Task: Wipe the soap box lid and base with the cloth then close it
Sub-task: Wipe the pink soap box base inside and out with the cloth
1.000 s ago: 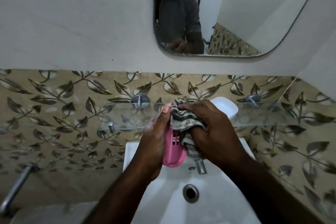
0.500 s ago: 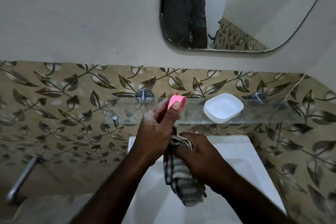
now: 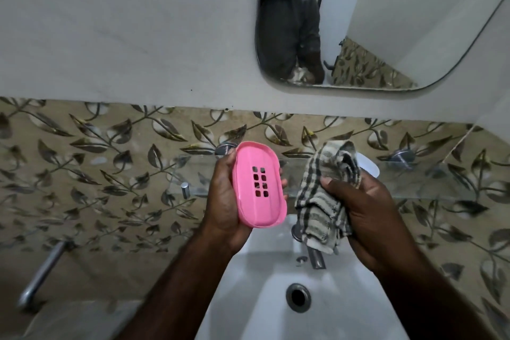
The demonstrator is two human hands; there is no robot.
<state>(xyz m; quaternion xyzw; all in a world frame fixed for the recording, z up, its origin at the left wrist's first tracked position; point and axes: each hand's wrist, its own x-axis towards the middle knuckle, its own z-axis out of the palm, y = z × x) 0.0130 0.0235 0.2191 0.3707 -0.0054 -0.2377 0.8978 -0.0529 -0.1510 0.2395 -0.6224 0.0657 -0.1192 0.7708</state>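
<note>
My left hand (image 3: pixel 223 196) grips a pink soap box part (image 3: pixel 258 183) with a grid of small drain holes, its slotted face turned toward me, above the basin. Just to its right, my right hand (image 3: pixel 367 210) clutches a bunched striped cloth (image 3: pixel 325 199), apart from the pink piece. A white soap box part (image 3: pixel 368 168) lies on the glass shelf behind the cloth, mostly hidden by it.
A white wash basin (image 3: pixel 345 306) with a drain (image 3: pixel 298 297) lies below, and a metal tap (image 3: pixel 314 255) stands under the cloth. A glass shelf (image 3: pixel 414 182) runs along the leaf-patterned tile wall. A mirror (image 3: pixel 386 22) hangs above. A metal pipe (image 3: pixel 41 273) sticks out at lower left.
My left hand has turned the pink part so that its slotted face shows. My right hand has lifted the cloth from below up to the right of the pink part.
</note>
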